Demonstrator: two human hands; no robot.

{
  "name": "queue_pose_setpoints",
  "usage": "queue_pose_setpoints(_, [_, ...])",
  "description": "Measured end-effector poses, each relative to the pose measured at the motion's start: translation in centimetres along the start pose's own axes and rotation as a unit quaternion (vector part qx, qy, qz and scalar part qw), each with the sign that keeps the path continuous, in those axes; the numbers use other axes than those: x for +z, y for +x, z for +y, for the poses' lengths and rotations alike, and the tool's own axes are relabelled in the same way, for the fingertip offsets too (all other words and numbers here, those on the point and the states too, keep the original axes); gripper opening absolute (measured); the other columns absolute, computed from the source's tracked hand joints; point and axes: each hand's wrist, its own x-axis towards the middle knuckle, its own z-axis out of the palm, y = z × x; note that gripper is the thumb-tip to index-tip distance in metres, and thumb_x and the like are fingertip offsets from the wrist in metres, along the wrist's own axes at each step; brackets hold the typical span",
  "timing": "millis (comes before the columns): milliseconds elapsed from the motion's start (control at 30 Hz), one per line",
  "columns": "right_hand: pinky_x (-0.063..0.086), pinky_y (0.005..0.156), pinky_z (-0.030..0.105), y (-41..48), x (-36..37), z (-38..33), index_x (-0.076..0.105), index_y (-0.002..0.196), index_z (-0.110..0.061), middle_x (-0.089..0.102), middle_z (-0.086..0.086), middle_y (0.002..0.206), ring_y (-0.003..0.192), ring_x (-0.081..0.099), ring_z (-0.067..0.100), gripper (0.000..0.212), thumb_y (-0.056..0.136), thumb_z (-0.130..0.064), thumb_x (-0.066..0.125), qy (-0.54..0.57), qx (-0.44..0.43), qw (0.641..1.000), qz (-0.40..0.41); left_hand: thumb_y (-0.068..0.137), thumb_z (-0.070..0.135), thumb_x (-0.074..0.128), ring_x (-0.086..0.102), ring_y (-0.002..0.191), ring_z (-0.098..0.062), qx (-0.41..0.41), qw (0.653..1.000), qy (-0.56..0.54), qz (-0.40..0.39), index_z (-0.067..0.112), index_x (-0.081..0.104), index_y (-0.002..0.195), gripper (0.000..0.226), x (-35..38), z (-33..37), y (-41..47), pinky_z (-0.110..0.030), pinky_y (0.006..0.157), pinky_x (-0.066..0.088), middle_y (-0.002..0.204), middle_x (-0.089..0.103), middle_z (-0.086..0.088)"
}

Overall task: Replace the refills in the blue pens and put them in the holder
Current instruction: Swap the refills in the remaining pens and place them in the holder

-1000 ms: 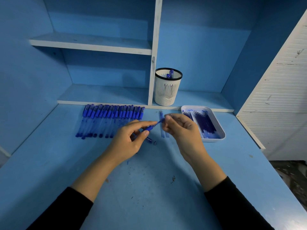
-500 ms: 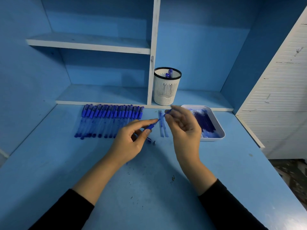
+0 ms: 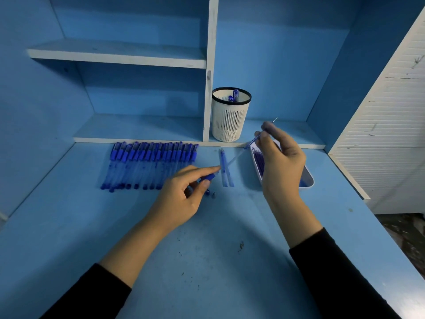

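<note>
Head view: the left hand (image 3: 184, 194) pinches a blue pen barrel (image 3: 210, 177) low over the desk, and the right hand (image 3: 282, 162) pinches a thin refill (image 3: 250, 142) above a white tray (image 3: 309, 180) of spare refills (image 3: 258, 160). Behind them, a white mesh holder (image 3: 231, 120) contains a few finished pens (image 3: 235, 95). A row of pens (image 3: 149, 164) lies on the blue desk (image 3: 207, 261) beneath shelving (image 3: 119, 56). The thin refill slants from the barrel up and right, tip pointing away.

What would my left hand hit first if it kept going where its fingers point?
Probably the two loose refills on the desk, just beyond the left hand; its height above them is unclear.
</note>
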Motion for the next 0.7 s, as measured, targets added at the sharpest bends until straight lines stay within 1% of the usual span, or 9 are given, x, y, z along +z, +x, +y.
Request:
queue_pose_setpoints(100, [0.046,0.059,0.006,1.9,-0.6,0.0,0.069,0.111,-0.010,0.069,-0.011,0.071,0.058,0.059,0.000,0.025,0.088,-0.002,0.061,-0.056,0.034,0.998,-0.024,0.095,0.014,0.057,0.054,0.070,-0.018,0.035,0.999,0.024,0.029,0.024,0.065,0.123,0.032,0.2,0.0,0.2,-0.031,0.060,0.046,0.092,0.060,0.006])
queue_pose_setpoints(133, [0.048,0.061,0.007,2.5,-0.7,0.2,0.068,0.112,-0.008,0.070,-0.009,0.077,0.059,0.060,-0.001,0.028,0.087,0.001,0.061,-0.086,0.051,0.994,-0.051,0.095,0.013,0.057,0.055,0.070,-0.018,0.045,0.998,0.030,0.041,0.023,0.065,0.124,0.031,0.2,0.0,0.3,-0.034,0.059,0.046,0.093,0.061,0.004])
queue_pose_setpoints(200, [0.053,0.076,0.017,3.6,-0.8,1.1,0.069,0.113,-0.006,0.071,0.002,0.094,0.073,0.063,0.005,0.032,0.084,0.005,0.060,-0.163,0.078,0.977,-0.111,0.094,0.014,0.059,0.058,0.072,-0.018,0.053,0.995,0.037,0.071,0.023,0.064,0.124,0.032,0.4,0.1,0.8,-0.035,0.062,0.048,0.096,0.064,0.002])
queue_pose_setpoints(267, [0.051,0.082,0.026,4.3,-0.6,2.3,0.071,0.110,-0.010,0.070,0.004,0.096,0.079,0.063,0.011,0.034,0.082,0.006,0.061,-0.265,0.067,0.948,-0.163,0.092,0.016,0.062,0.062,0.079,-0.015,0.044,0.993,0.036,0.103,0.025,0.064,0.123,0.032,0.5,0.0,1.4,-0.031,0.069,0.052,0.100,0.068,0.008])
queue_pose_setpoints(333, [0.047,0.082,0.023,4.7,0.1,3.3,0.072,0.110,-0.012,0.071,0.003,0.098,0.086,0.064,0.012,0.034,0.081,0.004,0.062,-0.360,0.041,0.910,-0.201,0.091,0.019,0.064,0.065,0.086,-0.012,0.028,0.991,0.032,0.125,0.024,0.065,0.120,0.029,0.6,-0.3,2.0,-0.030,0.076,0.054,0.104,0.069,0.013])
queue_pose_setpoints(433, [0.039,0.073,0.013,4.8,1.6,4.3,0.072,0.109,-0.010,0.072,0.006,0.103,0.096,0.063,0.017,0.033,0.083,0.003,0.055,-0.477,-0.005,0.849,-0.228,0.092,0.018,0.064,0.066,0.090,-0.012,0.038,0.988,0.055,0.136,0.016,0.070,0.113,0.022,0.5,-0.9,3.1,-0.033,0.080,0.055,0.104,0.071,0.007])
queue_pose_setpoints(533, [0.039,0.074,0.017,4.8,2.5,5.2,0.073,0.104,-0.004,0.072,0.012,0.104,0.099,0.062,0.025,0.031,0.084,0.003,0.050,-0.535,-0.043,0.809,-0.237,0.092,0.012,0.064,0.065,0.093,-0.008,0.076,0.983,0.084,0.142,0.008,0.070,0.109,0.019,0.6,-1.2,3.8,-0.027,0.084,0.054,0.105,0.070,0.004])
queue_pose_setpoints(600, [0.038,0.075,0.019,4.7,2.4,5.4,0.073,0.102,-0.002,0.072,0.014,0.102,0.098,0.062,0.029,0.028,0.085,0.001,0.052,-0.545,-0.059,0.802,-0.239,0.092,0.009,0.064,0.066,0.096,-0.011,0.090,0.981,0.096,0.144,0.004,0.070,0.108,0.018,0.7,-1.4,3.8,-0.026,0.086,0.053,0.106,0.070,0.001])
queue_pose_setpoints(700, [0.032,0.073,0.008,4.9,1.4,4.3,0.072,0.107,-0.008,0.072,0.008,0.106,0.097,0.064,0.020,0.027,0.087,-0.003,0.055,-0.525,-0.071,0.818,-0.223,0.092,0.008,0.063,0.066,0.097,-0.012,0.093,0.981,0.101,0.136,0.004,0.070,0.110,0.020,0.6,-1.6,3.5,-0.025,0.087,0.052,0.106,0.070,0.000])
